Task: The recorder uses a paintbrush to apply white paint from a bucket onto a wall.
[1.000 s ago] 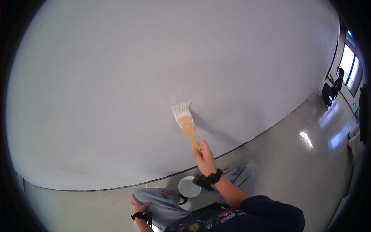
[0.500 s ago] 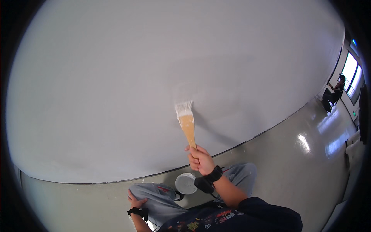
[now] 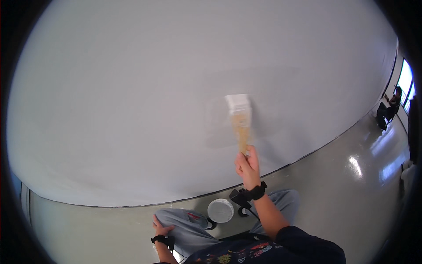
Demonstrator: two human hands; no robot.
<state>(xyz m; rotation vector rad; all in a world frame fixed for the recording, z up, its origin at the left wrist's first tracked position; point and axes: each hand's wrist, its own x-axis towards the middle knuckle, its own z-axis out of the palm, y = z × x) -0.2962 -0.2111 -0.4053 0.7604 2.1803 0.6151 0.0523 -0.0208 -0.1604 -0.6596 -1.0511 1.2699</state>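
My right hand (image 3: 249, 167) is closed round the wooden handle of a wide flat paintbrush (image 3: 241, 123), blurred by motion. The brush's white-coated bristles are up against the pale grey wall (image 3: 132, 110), inside a slightly darker, damp-looking patch. Resting on my left knee, my left hand (image 3: 162, 226) lies with its fingers apart and nothing in it. Between my feet stands a round tub (image 3: 220, 210) with a whitish surface at its top.
A dark line edges the wall's foot where it meets the shiny grey floor (image 3: 325, 193), which has white specks near the wall. Far right, a person (image 3: 389, 108) sits by a bright window (image 3: 405, 79). A black device hangs at my right wrist.
My right hand has moved the paintbrush up and to the right across the wall. The whole view has shifted a little. My left hand stays on the knee.
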